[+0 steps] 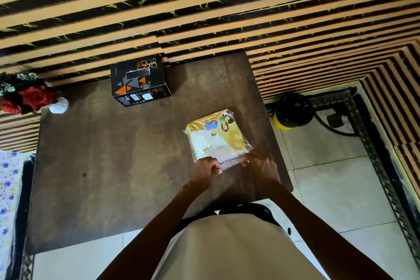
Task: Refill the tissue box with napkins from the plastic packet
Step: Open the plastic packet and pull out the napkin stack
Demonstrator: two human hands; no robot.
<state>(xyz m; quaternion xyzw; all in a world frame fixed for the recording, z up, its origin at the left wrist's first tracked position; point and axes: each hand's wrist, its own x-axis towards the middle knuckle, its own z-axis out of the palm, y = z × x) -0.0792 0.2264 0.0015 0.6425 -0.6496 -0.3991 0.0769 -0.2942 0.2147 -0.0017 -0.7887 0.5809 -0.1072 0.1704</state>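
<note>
Down on the dark brown table (pixel 95 154), the plastic packet (pixel 218 135) of napkins lies flat toward the right side, its yellow and white printed face turned up. Both hands meet at the packet's near edge. The left hand (pixel 208 169) pinches the clear plastic flap at the near-left corner, fingers curled shut on it. The right hand (pixel 261 165) grips the same flap at the near-right corner, its fingers closed over the film. Between the two hands a strip of clear plastic shows, stretched along the near edge; whether the packet is already torn open there is hard to say, since the film is blurred and partly hidden by the knuckles.

Well apart from the packet, at the far edge of the table and left of centre, stands the tissue box (pixel 139 79). It is black with orange and grey triangles, and the long slot in its top faces up. Nothing white shows in the slot.

At the table's far-left corner sit red flowers (pixel 34 98) with a small white object just beside them. On the tiled floor to the right of the table stands a yellow bin (pixel 292 111) lined with a black bag.
</note>
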